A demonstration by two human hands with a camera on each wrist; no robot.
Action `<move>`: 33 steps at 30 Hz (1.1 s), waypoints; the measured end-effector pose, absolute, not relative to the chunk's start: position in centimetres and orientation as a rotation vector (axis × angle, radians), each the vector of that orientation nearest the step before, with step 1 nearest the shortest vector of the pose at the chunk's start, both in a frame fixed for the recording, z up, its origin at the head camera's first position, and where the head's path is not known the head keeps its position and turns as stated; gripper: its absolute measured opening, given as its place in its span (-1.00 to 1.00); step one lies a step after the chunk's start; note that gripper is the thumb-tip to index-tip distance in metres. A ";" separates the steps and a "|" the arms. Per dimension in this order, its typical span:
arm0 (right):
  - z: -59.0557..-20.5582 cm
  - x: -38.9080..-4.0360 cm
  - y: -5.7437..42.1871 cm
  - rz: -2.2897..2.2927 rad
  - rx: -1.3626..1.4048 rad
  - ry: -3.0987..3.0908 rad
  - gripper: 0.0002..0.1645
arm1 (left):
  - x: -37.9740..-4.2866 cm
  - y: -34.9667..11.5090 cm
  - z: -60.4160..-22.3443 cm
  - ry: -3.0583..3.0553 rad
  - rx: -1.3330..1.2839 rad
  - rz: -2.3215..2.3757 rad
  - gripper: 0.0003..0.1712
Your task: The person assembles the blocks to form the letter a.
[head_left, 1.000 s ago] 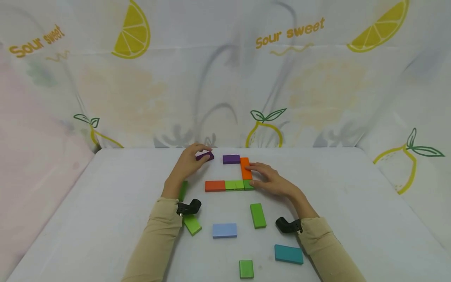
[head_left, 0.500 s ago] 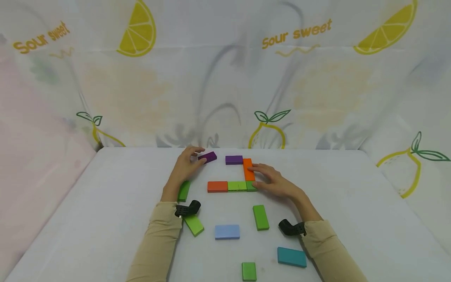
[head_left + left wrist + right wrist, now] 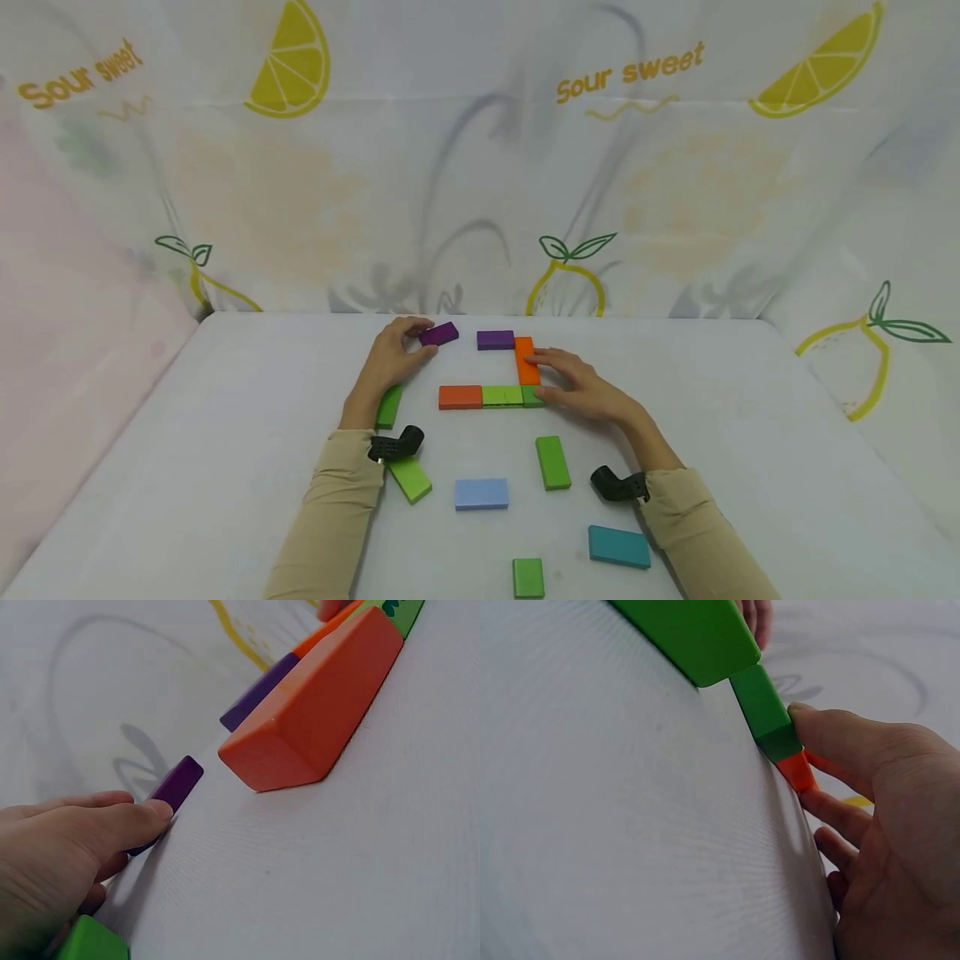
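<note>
In the head view, my left hand (image 3: pixel 392 354) is at the left end of a purple block (image 3: pixel 442 333), which lies at an angle near the table's far edge. Its thumb is on the block's near side and its index finger at the far side, pinching it; the left wrist view shows the thumb against the purple block (image 3: pixel 180 784). My right hand (image 3: pixel 585 387) touches an orange block (image 3: pixel 527 362) with a finger, its thumb at a dark green block (image 3: pixel 532 397). A second purple block (image 3: pixel 495 340) meets the orange block's far end.
A red-orange block (image 3: pixel 460 397) and a light green block (image 3: pixel 501 397) continue the near row. Loose on the white table lie a blue block (image 3: pixel 482 494), a teal block (image 3: pixel 618 547) and several green ones (image 3: pixel 552 462). A lemon-print cloth (image 3: pixel 480 167) hangs behind.
My left fingers have drawn back leftward along the purple block, the thumb moving toward its near side. The block barely moves. My right hand stays on its blocks; the head view shifts slightly.
</note>
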State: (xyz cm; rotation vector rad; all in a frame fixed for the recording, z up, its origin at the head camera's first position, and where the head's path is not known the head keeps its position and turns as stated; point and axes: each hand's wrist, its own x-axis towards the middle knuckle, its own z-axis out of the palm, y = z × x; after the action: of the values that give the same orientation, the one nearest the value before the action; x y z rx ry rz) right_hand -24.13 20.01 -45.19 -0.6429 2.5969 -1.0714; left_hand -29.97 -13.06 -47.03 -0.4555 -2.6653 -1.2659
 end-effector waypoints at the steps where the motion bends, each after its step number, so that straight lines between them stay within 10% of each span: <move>1: -45.2 -24.1 20.0 -1.071 -0.647 2.597 -0.37 | -29.9 -13.0 -47.1 -2.667 -0.457 -1.270 -0.55; 33: -45.3 -24.3 20.1 -1.087 -0.645 2.584 -0.35 | -29.7 -13.2 -46.7 -2.680 -0.409 -1.269 -0.67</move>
State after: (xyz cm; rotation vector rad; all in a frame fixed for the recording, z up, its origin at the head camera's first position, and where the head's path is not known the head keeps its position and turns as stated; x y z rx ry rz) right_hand -24.34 20.12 -45.28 -0.6446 2.5841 -1.0870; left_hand -29.74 -13.21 -46.75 -0.4090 -2.6805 -1.2688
